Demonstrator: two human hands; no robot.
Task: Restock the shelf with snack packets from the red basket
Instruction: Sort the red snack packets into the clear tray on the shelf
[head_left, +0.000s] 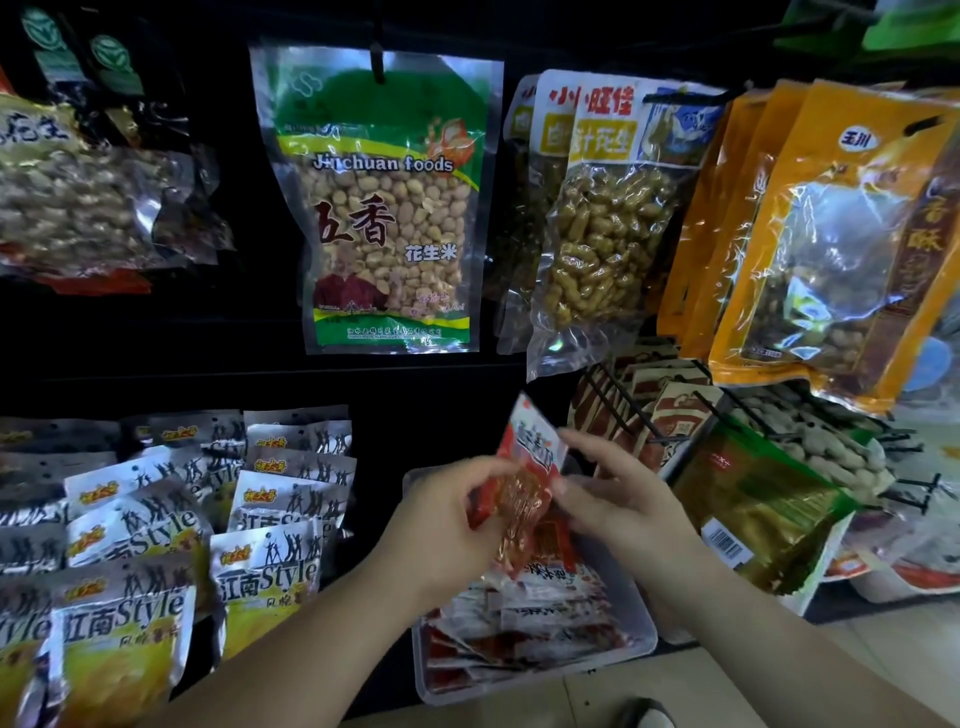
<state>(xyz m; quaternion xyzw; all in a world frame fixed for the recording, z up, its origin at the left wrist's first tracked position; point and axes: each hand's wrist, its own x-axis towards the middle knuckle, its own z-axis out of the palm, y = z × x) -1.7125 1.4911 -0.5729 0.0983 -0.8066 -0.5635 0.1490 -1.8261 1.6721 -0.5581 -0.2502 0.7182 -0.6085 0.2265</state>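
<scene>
While I look down through the head camera, both of my hands meet in front of the dark shelf (249, 364), and between them is one red snack packet (530, 475). My left hand (452, 519) has its fingers curled round the packet's left side. My right hand (618, 499) pinches its right edge between thumb and forefinger. The packet is tilted, its top corner leaning up and to the left, and it is held just above a clear plastic bin (644, 642). That bin is filled with more red-and-white packets (524, 618) lying flat in a loose pile.

To the left of my left forearm, silver-and-yellow packets (265, 577) printed with "Style" stand in overlapping rows. Higher up, a green bag of peanuts (387, 208) marked "Jinchuan foods" hangs from a hook. Just to its right hangs a clear bag of peanuts in the shell (608, 228), and beyond that orange bags (831, 234) hang one behind another. Near my right wrist a gold-and-green bag (758, 499) shows a barcode label.
</scene>
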